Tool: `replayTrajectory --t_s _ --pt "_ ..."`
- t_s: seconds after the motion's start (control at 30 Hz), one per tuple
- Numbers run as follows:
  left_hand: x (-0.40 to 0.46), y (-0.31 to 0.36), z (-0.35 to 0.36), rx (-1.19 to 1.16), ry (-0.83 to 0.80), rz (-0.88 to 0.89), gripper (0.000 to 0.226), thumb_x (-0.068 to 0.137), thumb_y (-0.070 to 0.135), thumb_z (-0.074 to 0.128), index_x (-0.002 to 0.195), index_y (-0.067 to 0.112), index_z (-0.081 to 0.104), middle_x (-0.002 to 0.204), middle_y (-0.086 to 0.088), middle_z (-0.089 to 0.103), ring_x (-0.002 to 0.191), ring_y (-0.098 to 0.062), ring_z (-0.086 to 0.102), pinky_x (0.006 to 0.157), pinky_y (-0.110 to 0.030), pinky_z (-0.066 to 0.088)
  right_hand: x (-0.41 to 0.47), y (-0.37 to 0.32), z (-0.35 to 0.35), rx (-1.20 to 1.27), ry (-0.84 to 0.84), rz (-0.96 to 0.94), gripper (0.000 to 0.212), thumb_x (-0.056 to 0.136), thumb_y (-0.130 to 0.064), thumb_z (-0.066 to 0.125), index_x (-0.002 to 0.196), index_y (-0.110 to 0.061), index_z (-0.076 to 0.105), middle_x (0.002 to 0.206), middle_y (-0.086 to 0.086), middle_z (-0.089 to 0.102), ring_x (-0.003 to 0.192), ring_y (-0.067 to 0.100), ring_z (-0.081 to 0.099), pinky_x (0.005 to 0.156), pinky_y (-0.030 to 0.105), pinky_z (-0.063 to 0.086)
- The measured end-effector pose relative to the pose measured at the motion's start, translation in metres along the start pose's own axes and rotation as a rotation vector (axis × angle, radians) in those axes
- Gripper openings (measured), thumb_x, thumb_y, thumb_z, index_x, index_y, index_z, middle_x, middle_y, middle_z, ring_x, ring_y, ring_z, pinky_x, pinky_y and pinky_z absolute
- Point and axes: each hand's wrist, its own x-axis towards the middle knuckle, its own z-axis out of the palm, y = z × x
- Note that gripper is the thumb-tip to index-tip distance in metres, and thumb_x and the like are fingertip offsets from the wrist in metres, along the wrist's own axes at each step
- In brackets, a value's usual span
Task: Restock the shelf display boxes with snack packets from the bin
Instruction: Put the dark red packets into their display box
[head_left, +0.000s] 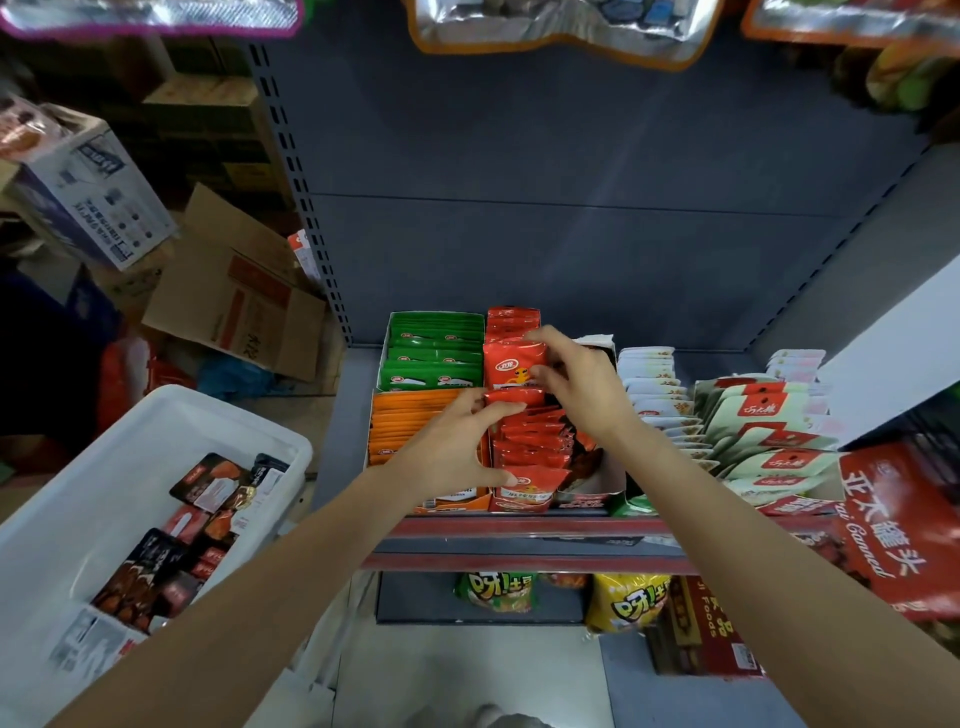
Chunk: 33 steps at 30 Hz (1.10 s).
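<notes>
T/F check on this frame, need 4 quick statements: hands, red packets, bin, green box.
1. Both hands are on the red packets. True: left hand and right hand grip them.
2. The white bin sits to the right of the shelf. False: it is on the left.
3. The bin holds only green packets. False: dark and red packets lie in it.
4. The green box stands behind the orange box. True.

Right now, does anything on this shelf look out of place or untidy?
Yes. The red packets in the middle display box lean at mixed angles, not in a straight row like the green packets and orange packets. Both hands, left hand and right hand, are in that red row.
</notes>
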Motion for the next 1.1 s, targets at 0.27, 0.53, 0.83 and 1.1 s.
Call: replayTrajectory --t_s 0.27,0.53,0.83,1.1 --pt "0.000 -0.001 0.001 0.017 0.009 0.012 0.085 0.076 0.040 0.075 0.145 0.034 0.027 0.147 0.001 0.024 0.133 -0.014 0.033 0.110 -0.035 0.036 -0.004 0.011 0.005 -0.086 0.079 -0.104 0.024 0.095 -0.014 0.054 0.116 -0.013 0.066 0.107 0.008 0.068 0.093 0.020 0.065 0.085 0.031 0.052" --pt "-0.002 0.001 0.002 0.051 -0.039 -0.016 0.093 0.076 0.042 0.075 0.148 0.035 0.017 0.155 0.005 0.009 0.141 -0.017 0.021 0.114 -0.037 0.030 0.001 0.011 0.009 -0.266 -0.200 0.065 0.026 0.097 -0.014 0.049 0.115 -0.015 0.068 0.113 0.007 0.069 0.102 0.025 0.065 0.089 0.038 0.052" --pt "-0.032 -0.017 -0.021 -0.200 0.268 -0.013 0.048 0.087 0.037 0.063 0.132 0.028 0.049 0.137 0.007 0.043 0.123 -0.001 0.037 0.102 -0.022 0.034 -0.001 -0.026 0.022 -0.173 -0.049 -0.021 0.025 0.095 -0.014 0.051 0.115 -0.014 0.066 0.116 0.005 0.065 0.110 0.021 0.058 0.096 0.032 0.045" --pt "-0.105 -0.109 -0.055 -0.268 0.612 -0.394 0.014 0.096 0.025 0.051 0.093 0.017 0.061 0.073 0.005 0.059 0.076 -0.018 0.059 0.067 -0.025 0.040 0.013 -0.126 0.112 -0.091 -0.213 -0.047 0.025 0.097 -0.021 0.048 0.116 -0.017 0.064 0.114 0.006 0.064 0.103 0.022 0.060 0.090 0.037 0.048"
